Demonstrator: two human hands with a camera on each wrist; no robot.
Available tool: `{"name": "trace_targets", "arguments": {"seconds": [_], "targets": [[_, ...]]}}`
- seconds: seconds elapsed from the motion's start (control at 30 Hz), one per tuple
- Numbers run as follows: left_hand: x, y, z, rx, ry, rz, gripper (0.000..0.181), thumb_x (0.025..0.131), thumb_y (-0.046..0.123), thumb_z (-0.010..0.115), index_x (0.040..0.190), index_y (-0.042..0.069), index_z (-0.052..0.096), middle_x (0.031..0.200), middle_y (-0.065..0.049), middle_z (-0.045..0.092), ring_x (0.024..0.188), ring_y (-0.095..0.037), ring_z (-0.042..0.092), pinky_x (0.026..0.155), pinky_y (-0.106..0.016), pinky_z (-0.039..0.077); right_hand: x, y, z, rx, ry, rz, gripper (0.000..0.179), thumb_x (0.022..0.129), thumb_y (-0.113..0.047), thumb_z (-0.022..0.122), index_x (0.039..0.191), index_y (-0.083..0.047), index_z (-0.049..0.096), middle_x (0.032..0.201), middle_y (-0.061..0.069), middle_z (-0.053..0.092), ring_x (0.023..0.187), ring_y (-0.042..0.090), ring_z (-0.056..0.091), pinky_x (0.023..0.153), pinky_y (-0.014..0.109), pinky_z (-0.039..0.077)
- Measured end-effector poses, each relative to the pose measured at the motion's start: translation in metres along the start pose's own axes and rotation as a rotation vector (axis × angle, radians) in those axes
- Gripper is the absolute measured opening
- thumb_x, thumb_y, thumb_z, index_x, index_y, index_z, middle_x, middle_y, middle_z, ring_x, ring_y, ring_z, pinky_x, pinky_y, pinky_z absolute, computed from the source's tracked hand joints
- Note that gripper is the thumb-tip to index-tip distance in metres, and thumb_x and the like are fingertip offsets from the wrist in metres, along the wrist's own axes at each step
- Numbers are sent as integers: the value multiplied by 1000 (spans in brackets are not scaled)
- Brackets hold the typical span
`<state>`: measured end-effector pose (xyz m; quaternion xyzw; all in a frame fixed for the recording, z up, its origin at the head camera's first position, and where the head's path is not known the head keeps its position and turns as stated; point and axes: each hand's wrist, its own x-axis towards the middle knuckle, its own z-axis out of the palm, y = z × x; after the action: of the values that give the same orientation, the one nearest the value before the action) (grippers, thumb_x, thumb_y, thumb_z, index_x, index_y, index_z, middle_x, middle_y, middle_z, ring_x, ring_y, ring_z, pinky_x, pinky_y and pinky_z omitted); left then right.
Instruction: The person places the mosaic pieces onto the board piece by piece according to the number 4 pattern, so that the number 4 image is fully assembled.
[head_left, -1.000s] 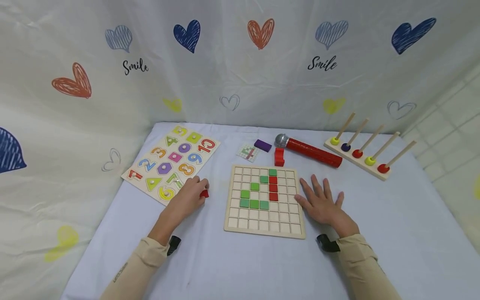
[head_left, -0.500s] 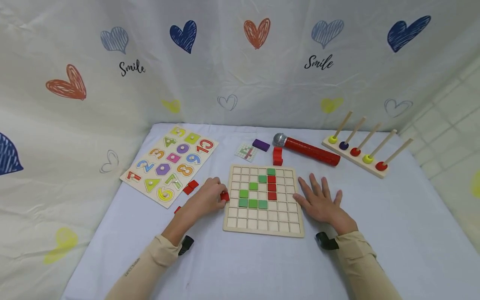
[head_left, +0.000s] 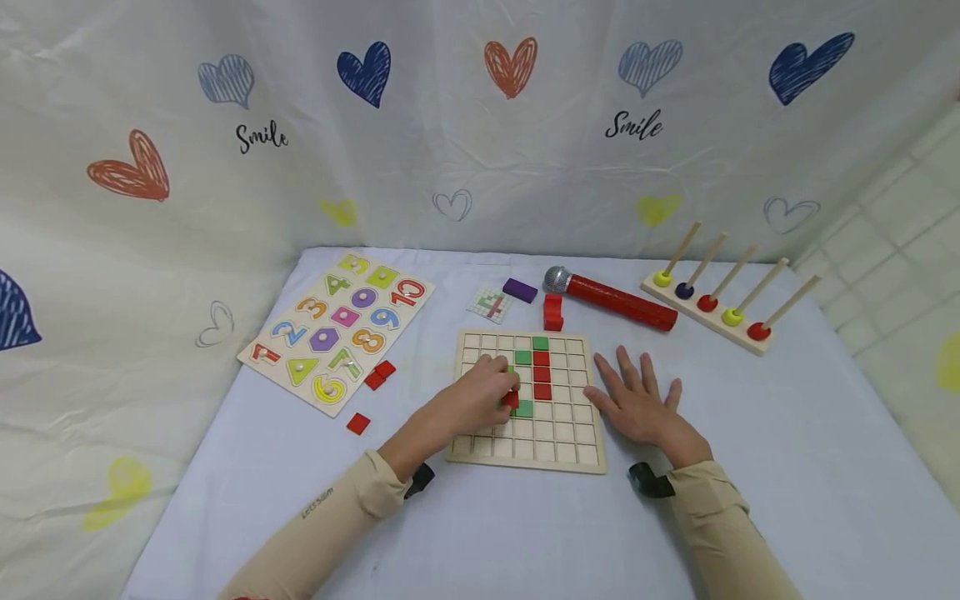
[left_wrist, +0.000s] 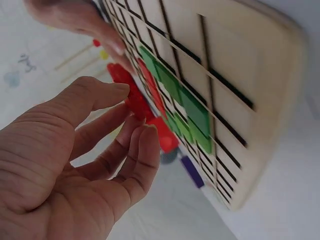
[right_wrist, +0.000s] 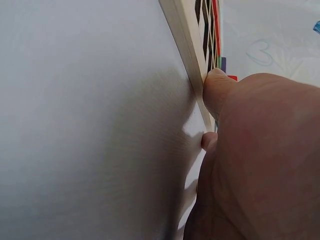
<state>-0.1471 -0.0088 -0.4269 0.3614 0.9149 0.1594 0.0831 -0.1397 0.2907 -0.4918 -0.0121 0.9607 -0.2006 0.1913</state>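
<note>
My left hand (head_left: 480, 393) pinches a red square tile (head_left: 510, 399) between thumb and fingertips, above the wooden grid board (head_left: 487, 448). In the left wrist view the pinched tile stands tilted just off the board's surface. Green tiles (head_left: 524, 408) and a column of red tiles (head_left: 542, 374) lie in the board's squares; my left hand hides some of the green ones in the head view. My right hand (head_left: 637, 408) lies on the table with fingers spread, its thumb touching the board's right edge.
Loose red tiles (head_left: 358, 423) lie left of the board, beside a number-and-shape puzzle (head_left: 330, 333). Behind the board are a pattern card (head_left: 490, 305), a purple block (head_left: 520, 290), red pieces (head_left: 552, 312) and a red microphone (head_left: 618, 302). A peg stand (head_left: 705, 312) is at the back right.
My left hand has carried the red tile rightward from beside the puzzle to over the board, uncovering loose red tiles on the cloth. My right hand has stayed at the board's edge.
</note>
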Motion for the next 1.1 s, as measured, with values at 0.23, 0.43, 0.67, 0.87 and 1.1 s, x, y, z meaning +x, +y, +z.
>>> {"name": "trace_targets", "arguments": {"seconds": [0.23, 0.43, 0.67, 0.87, 1.1], "targets": [[24, 20, 11, 45, -62, 39, 25, 96, 12, 78, 119, 13, 70, 105, -3, 63, 101, -19, 51, 77, -22, 43, 0, -1, 0, 5, -2, 1, 108, 93, -92, 27, 173, -22, 7, 179, 19, -17, 160, 53, -27, 110, 81, -32], [37, 27, 25, 128, -83, 75, 13, 97, 9, 75, 107, 15, 71, 108, -3, 64, 103, -20, 52, 81, -24, 44, -1, 0, 0, -1, 6, -7, 108, 93, -92, 25, 173, -22, 7, 179, 19, -17, 160, 53, -28, 110, 81, -32], [36, 28, 29, 155, -76, 71, 8, 98, 13, 76, 105, 16, 72, 113, -3, 65, 106, -19, 52, 88, -26, 48, 0, -1, 0, -5, 7, -9, 108, 93, -93, 25, 173, -22, 7, 179, 19, -16, 160, 53, -27, 109, 81, -32], [28, 22, 27, 165, -51, 94, 10, 98, 14, 76, 107, 15, 74, 113, -2, 66, 102, -19, 51, 87, -25, 47, -2, -4, -2, 0, -14, 3, 104, 96, -88, 29, 173, -23, 7, 179, 18, -17, 160, 52, -28, 110, 81, -32], [12, 16, 16, 89, -14, 61, 17, 97, 12, 78, 114, 16, 75, 115, -3, 68, 105, -20, 56, 90, -27, 52, -1, -3, -2, -9, -9, -5, 101, 98, -86, 29, 173, -23, 6, 179, 18, -17, 160, 52, -28, 110, 81, -31]]}}
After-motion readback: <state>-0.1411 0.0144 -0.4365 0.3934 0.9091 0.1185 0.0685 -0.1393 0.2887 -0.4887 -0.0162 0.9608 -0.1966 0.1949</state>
